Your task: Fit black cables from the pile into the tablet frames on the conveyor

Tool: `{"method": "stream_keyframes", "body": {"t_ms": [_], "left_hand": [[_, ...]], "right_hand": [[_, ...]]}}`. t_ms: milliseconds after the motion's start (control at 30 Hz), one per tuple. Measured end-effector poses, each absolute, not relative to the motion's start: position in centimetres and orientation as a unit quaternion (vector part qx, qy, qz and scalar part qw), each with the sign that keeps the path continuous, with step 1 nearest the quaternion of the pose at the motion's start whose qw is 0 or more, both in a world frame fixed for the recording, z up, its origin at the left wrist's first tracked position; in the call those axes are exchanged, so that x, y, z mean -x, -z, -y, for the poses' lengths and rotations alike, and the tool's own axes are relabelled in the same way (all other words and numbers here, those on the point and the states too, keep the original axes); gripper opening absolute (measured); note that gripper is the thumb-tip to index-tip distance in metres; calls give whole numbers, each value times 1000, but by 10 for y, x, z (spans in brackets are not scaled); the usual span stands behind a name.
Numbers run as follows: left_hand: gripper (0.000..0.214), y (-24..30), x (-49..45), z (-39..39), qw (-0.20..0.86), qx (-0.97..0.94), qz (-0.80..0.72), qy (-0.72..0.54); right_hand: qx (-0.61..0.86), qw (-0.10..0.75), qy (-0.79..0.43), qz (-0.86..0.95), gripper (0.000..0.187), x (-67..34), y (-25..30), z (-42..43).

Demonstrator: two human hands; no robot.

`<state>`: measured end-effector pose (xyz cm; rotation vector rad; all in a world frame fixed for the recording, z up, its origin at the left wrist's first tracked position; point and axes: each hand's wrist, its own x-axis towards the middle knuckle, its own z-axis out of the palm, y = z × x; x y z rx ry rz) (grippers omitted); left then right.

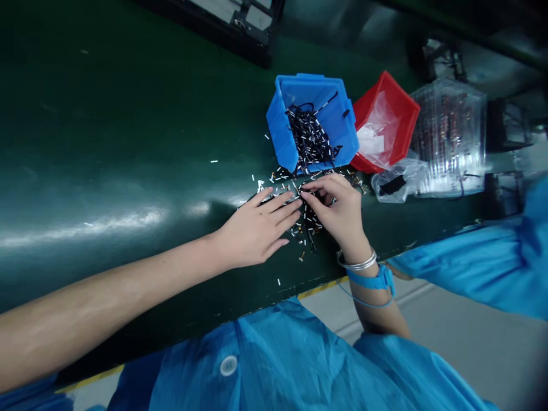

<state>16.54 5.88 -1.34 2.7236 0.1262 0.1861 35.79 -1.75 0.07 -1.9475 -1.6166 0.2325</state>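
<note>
Left hand: palm down, fingers spread, near side of blue bin. Left forearm bare, wrist about straight. Right hand closer to bin, thumb and index tips nearly meeting, other fingers curled; can't confirm a grip.

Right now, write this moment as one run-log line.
left hand: flat over small parts | right hand: fingertips among them | blue bin: holds black pieces | red bin: beside blue bin
</note>
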Motion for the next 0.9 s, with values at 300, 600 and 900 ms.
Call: {"method": "stream_keyframes", "body": {"t_ms": [300, 600, 900], "left_hand": [[39, 12, -161, -62, 284, -941, -62, -173], [19, -19, -156, -75, 448, -841, -155, -260], [23, -39, -155, -69, 681, -682, -212, -164]], "right_hand": [[731, 442, -210, 475, 5, -343, -8, 19], [702, 490, -169, 488, 7, -331, -41, 29], [649, 409, 141, 626, 16, -299, -64, 35]]}}
